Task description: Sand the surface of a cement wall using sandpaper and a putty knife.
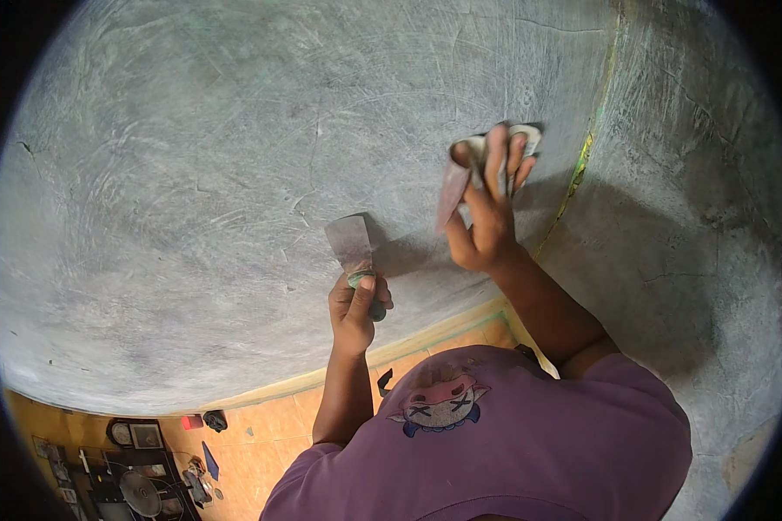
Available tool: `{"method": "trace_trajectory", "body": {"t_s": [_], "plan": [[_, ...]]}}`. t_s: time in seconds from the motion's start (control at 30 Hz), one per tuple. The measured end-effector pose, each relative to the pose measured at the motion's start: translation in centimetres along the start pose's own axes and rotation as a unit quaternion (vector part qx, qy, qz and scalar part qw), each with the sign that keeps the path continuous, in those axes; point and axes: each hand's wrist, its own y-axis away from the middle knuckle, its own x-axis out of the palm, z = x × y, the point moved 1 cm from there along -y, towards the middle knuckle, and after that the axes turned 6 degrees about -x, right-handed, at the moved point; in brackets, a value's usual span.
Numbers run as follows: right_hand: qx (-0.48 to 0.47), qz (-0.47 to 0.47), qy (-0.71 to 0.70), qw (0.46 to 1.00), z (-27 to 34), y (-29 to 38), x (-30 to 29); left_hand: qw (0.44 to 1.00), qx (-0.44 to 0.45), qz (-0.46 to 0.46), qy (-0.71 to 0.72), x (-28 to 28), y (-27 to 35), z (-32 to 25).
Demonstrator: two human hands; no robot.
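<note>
My left hand (352, 325) grips the handle of a putty knife (350, 241), thumb along the green collar. Its broad metal blade points up, close to a scuffed grey plastered wall (234, 163). Higher and to the right, my right hand (492, 225) has its fingers spread over a curled sheet of sandpaper (453, 189) against the wall. A pale piece shows under the fingertips; whether it is the same sheet or a backing block, I cannot tell. The right hand is slightly blurred.
A corner joint (585, 153) with yellow-green traces runs down right of my right hand, meeting a second grey wall (684, 260). Below lies an orange tiled floor (267, 430). A fan (140, 493), a clock (120, 432) and other household items stand at the lower left.
</note>
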Motion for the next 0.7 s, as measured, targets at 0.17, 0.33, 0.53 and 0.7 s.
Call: {"method": "trace_trajectory", "body": {"t_s": [0.17, 0.33, 0.53, 0.7], "plan": [[-0.049, 0.069, 0.048, 0.995, -1.0, 1.9, 0.3, 1.000, -0.007, 0.001, 0.005, -0.1, -0.1, 0.3], [0.040, -0.050, 0.011, 0.998, -1.7, 1.2, -0.3, 1.000, 0.000, 0.011, 0.019, -0.1, -0.2, 0.4], [-0.038, 0.054, 0.089, 0.994, -1.7, 2.8, 0.5, 0.999, -0.012, 0.038, -0.004, 0.5, -0.6, 0.5], [0.029, -0.035, 0.059, 0.997, -2.3, 0.8, -0.6, 0.999, -0.013, 0.040, -0.010, 0.6, -0.8, 0.6]]}}
